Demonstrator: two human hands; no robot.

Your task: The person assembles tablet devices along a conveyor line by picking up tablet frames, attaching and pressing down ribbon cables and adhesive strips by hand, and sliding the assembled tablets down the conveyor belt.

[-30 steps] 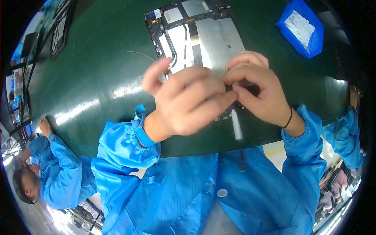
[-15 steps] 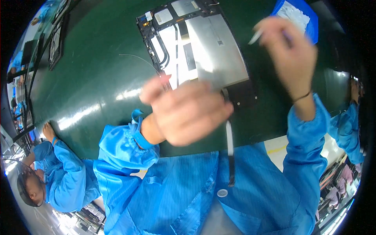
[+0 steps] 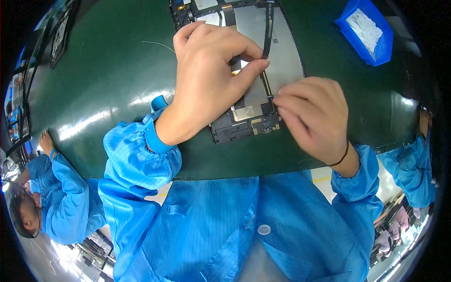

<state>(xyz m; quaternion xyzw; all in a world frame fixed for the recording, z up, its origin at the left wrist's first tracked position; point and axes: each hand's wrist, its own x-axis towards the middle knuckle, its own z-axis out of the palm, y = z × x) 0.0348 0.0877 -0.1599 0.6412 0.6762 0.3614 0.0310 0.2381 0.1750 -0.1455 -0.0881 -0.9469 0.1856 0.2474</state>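
An opened tablet-like device [image 3: 290, 51] lies on the green table, its silvery inner plate and black circuit parts exposed. My left hand [image 3: 206, 70] reaches over it, thumb and forefinger pinching a black flat ribbon cable [image 3: 268, 33]. The cable runs along the plate, with its lower stretch close to the small board [image 3: 268, 127] at the device's near edge. Beside that lower stretch, my right hand [image 3: 317, 115] is closed with fingertips pinched together. Whatever they hold, if anything, is hidden. My left hand covers the middle of the device.
A blue bin [image 3: 386, 47] of white slips stands at the far right. A thin wire [image 3: 157, 43] sticks out left of the device. Another dark device [image 3: 60, 40] lies at the left edge. Co-workers in blue sit on both sides, one with a hand [image 3: 46, 142] on the table.
My right hand has come from near the bin, with a white slip in it, down to the device's near edge. My left hand moved up, turning the hanging ribbon cable over onto the device.
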